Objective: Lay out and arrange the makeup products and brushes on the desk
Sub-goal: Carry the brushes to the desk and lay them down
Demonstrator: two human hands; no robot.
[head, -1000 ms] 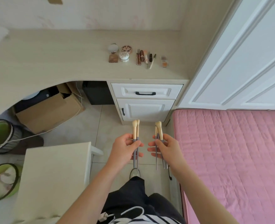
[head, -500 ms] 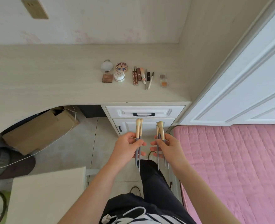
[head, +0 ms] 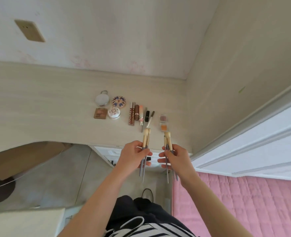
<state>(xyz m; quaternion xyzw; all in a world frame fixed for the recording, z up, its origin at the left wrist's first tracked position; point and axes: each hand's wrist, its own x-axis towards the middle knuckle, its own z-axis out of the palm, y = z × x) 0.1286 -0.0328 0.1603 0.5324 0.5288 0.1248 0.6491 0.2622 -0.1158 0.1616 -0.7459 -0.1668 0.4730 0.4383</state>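
— What does the head view give us?

— Both hands are up in front of the desk point(head: 47, 108). The left hand point(head: 132, 155) has its fingers curled round the left bunch point(head: 145, 139) of brushes, two by the look of it. The right hand point(head: 177, 158) is wrapped round the right bunch point(head: 167, 139), three or so, hard to count.

— Bristles up?

— Up and pointing away, with the handles hanging below the fists. I'd say that's to spare the heads and lay each brush handle-first towards the edge.

— And on the desk?

— Compacts point(head: 114, 112) sit in a tidy square on the left. Tubes point(head: 132, 115) lie side by side in the middle, and two little pans point(head: 163, 123) are on the right, one behind the other. It's sorted by kind and lined up parallel.

— So where do the brushes go?

— My guess is the bare strip along the front, or beside the pans. The tips show just below the tubes and touch nothing. I can't tell whether they're over the desk yet. They're split between two hands, likely so they can go down one at a time.
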